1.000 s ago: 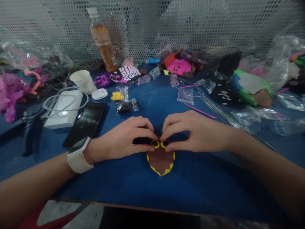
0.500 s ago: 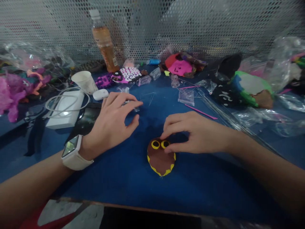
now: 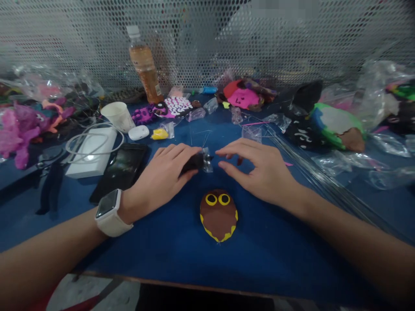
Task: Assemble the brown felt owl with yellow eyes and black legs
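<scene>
Tabletop (image 3: 155, 255); oval owl (image 3: 218, 217); plastic packet (image 3: 199, 161)

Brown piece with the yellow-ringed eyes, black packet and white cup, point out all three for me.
Brown piece (image 3: 218, 219), head view: middle of its brown surface.
Black packet (image 3: 194, 162), head view: its dark body.
White cup (image 3: 122, 120), head view: its outer wall.

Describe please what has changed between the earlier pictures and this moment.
The left hand let go of the brown owl-like piece and took hold of the small bag with black contents, which has moved right and nearer the person. The right hand also released the piece and moved slightly forward; it is now open, beside the bag. The piece, phone, paper cup and bottle stayed in place.
</scene>
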Available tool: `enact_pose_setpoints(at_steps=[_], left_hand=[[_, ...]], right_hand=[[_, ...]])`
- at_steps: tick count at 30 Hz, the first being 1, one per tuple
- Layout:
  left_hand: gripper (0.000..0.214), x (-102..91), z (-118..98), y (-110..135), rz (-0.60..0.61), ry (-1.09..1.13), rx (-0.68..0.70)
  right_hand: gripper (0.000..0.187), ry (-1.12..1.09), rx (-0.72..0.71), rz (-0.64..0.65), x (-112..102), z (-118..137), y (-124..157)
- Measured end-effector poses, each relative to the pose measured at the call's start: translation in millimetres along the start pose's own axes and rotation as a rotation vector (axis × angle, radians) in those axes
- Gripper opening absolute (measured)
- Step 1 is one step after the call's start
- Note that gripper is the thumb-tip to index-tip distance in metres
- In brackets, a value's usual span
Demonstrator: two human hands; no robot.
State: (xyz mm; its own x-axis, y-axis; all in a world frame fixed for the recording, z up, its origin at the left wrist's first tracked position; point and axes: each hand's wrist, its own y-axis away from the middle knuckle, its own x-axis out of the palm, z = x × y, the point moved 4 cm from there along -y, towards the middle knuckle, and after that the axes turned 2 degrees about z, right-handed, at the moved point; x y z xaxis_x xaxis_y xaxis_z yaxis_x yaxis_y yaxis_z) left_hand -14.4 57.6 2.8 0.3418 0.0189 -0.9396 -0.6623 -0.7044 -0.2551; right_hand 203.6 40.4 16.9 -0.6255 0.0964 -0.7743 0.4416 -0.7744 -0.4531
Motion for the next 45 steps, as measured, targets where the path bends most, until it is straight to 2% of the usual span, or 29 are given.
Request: enact_pose_setpoints(at_steps=[4,7,10,14,19,23,26,29,31,32,33,35,36,37,39,42,45], left_hand=[[0.043,-2.6,-11,6,-0.072,0.121,0.03],[0.044,-5.5,-12,9,-0.116,0.151,0.012],[0.045,-7.9,-12,11,-0.153,0.156,0.001],[0.047,-8.7,-12,11,-0.176,0.17,-0.004],[0.049,-9.9,-14,13,-0.189,0.209,-0.026],[0.053,-10.2,-17,15,-0.201,0.275,-0.047],[0.05,-9.1,-20,14,-0.189,0.266,-0.021],[0.039,-10.8,-20,10,-0.201,0.214,0.011],[0.031,-13.7,-14,6,-0.22,0.156,-0.001],[0.03,-15.3,-9,4,-0.23,0.126,-0.028],[0.032,-16.6,-4,2,-0.233,0.103,-0.07],[0.035,-17.7,6,-1,-0.211,0.079,-0.141],[0.034,-17.7,10,-2,-0.193,0.058,-0.161],[0.033,-17.5,13,-2,-0.177,0.023,-0.171],[0.034,-16.1,16,-3,-0.143,-0.069,-0.177],[0.047,-12.7,18,-2,-0.11,-0.177,-0.178],[0.054,-10.7,14,-1,-0.129,-0.164,-0.143]], right_hand=[[0.015,-0.133,-0.005,-0.009,1,6,-1],[0.012,-0.236,0.067,-0.038,1,7,0],[0.016,-0.317,0.142,-0.046,2,6,0],[0.023,-0.366,0.166,-0.031,2,6,-1],[0.023,-0.323,0.142,0.015,2,10,-1],[0.017,-0.182,0.036,0.027,7,14,4],[0.011,-0.088,-0.038,0.06,10,17,5],[0.008,0.007,-0.05,0.053,1,12,0],[0.008,0.07,0.015,-0.048,-15,-5,-6],[0.007,0.068,0.089,-0.145,-26,-18,-9],[0.007,0.021,0.181,-0.309,-39,-33,-10],[0.006,-0.167,0.32,-0.601,-59,-62,-8],[0.008,-0.28,0.359,-0.691,-63,-72,-8],[0.01,-0.368,0.37,-0.702,-64,-77,-8],[0.019,-0.463,0.358,-0.659,-59,-74,-10],[0.022,-0.44,0.37,-0.463,-38,-48,-10],[0.025,-0.529,0.353,-0.307,-15,-23,-5]])
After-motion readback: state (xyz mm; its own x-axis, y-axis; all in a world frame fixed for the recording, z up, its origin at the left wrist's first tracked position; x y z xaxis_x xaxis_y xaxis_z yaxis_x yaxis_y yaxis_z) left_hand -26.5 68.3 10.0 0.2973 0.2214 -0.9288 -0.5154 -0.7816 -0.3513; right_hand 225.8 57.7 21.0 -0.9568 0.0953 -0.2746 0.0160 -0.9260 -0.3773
